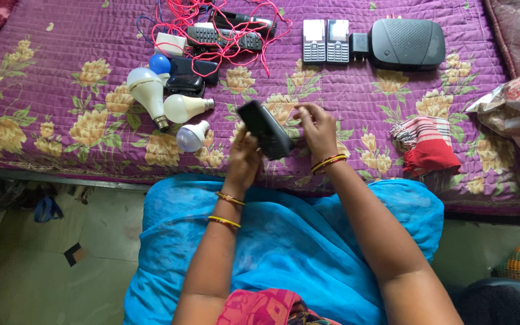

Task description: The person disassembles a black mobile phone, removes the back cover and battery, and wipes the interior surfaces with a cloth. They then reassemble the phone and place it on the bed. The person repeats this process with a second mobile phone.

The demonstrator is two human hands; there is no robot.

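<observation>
I hold a flat black device tilted over the edge of the purple flowered bedspread, its upper end pointing up and to my left. My left hand cups it from below, fingers curled around its lower end, and my right hand grips its right side, fingers bent over the edge, thumb towards the top. Bangles ring both wrists, and my blue cloth covers my lap below. To the left of the device lie three white bulbs, close together, with a small blue bulb just above them beside some dark cases. Further up, a tangle of red wire sprawls over two black remotes. At the top, two keypad phones sit side by side, just beside a black router-like box. To my right a folded red striped cloth lies on the bedspread, well apart from my hands.
</observation>
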